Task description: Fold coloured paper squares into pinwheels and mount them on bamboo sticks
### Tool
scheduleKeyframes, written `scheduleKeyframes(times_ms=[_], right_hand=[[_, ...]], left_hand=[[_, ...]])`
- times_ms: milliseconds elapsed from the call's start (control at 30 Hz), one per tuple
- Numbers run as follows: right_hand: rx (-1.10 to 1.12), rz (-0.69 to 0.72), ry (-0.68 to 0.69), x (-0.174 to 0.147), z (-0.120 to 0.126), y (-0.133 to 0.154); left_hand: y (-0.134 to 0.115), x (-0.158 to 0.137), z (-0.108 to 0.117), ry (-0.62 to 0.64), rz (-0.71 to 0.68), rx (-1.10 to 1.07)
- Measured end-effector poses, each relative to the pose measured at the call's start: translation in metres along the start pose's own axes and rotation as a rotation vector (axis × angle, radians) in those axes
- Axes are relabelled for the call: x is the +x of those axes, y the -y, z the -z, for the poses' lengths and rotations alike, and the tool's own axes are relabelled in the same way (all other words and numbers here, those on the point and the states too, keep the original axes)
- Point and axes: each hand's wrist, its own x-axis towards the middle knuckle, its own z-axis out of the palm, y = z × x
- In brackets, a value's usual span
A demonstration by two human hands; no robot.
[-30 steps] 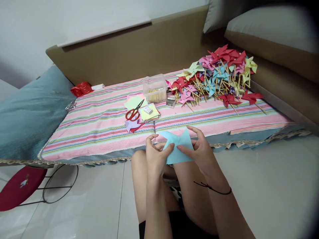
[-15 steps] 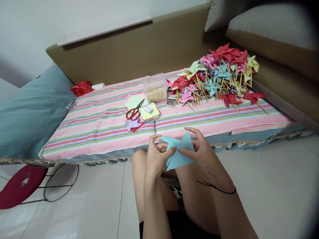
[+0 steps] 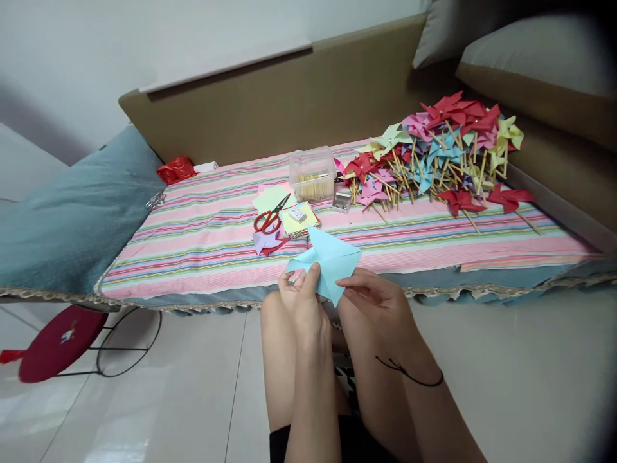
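Observation:
A light blue paper pinwheel (image 3: 337, 257), its cut blades partly folded, is held above my knees. My left hand (image 3: 307, 299) grips it from below and the left, with the thumb pressed near its middle. At the right-hand lower edge, my right hand (image 3: 380, 299) pinches the paper between thumb and fingers. Past the paper lie a purple paper pinwheel piece (image 3: 265, 241) and a red one (image 3: 278, 247), below red-handled scissors (image 3: 270, 218). A stack of coloured paper squares (image 3: 306, 222) carries a small white box (image 3: 297, 214).
A clear plastic box (image 3: 312, 170) of wooden sticks stands on the striped cloth (image 3: 193, 244). Right of it is a small clear case (image 3: 342, 202), then a large pile of finished pinwheels (image 3: 434, 154). A red bag (image 3: 177, 170) lies far left; a red stool (image 3: 62, 341) stands on the floor.
The blue paper has been turned, so its blades point another way. My right hand has shifted from its upper right side to the lower right edge. The view has swung slightly left.

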Motion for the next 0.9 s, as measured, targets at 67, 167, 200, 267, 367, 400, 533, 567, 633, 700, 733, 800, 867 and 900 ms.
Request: scheduleKeyframes(times_ms=[67,167,200,267,367,400,533,567,633,700,733,800,867,900], right_hand=[[0.050,0.023,-0.119,0.001,-0.010,0.001],[0.082,0.009,-0.217,0.001,-0.017,0.004],[0.082,-0.001,-0.226,0.002,-0.017,0.005],[0.083,-0.020,-0.254,0.002,-0.017,0.008],[0.076,-0.080,-0.345,0.005,-0.019,0.014],[0.072,-0.106,-0.382,0.005,-0.020,0.015],[0.050,-0.174,-0.495,0.008,-0.024,0.018],[0.044,-0.172,-0.516,0.008,-0.025,0.018],[0.033,-0.168,-0.543,0.009,-0.026,0.018],[0.039,-0.177,-0.567,0.010,-0.026,0.018],[0.049,-0.186,-0.580,0.010,-0.026,0.018],[0.071,-0.197,-0.612,0.011,-0.026,0.019],[0.098,-0.202,-0.644,0.011,-0.027,0.019],[0.122,-0.201,-0.657,0.011,-0.028,0.019]], left_hand=[[-0.001,-0.004,-0.003,-0.006,0.000,0.002],[-0.001,-0.009,-0.005,0.033,-0.008,0.006],[-0.001,-0.010,-0.005,0.044,-0.017,0.012],[-0.001,-0.013,-0.006,0.059,-0.037,0.041],[0.001,-0.016,-0.006,0.098,-0.056,0.095],[0.001,-0.017,-0.006,0.117,-0.057,0.100],[0.003,-0.020,-0.008,0.174,-0.043,0.076],[0.003,-0.021,-0.009,0.178,-0.036,0.073],[0.004,-0.022,-0.010,0.168,-0.029,0.068],[0.005,-0.024,-0.011,0.157,-0.025,0.065],[0.005,-0.024,-0.011,0.156,-0.024,0.066],[0.007,-0.025,-0.012,0.162,-0.021,0.072],[0.009,-0.025,-0.012,0.173,-0.016,0.075],[0.010,-0.025,-0.012,0.178,-0.011,0.076]])
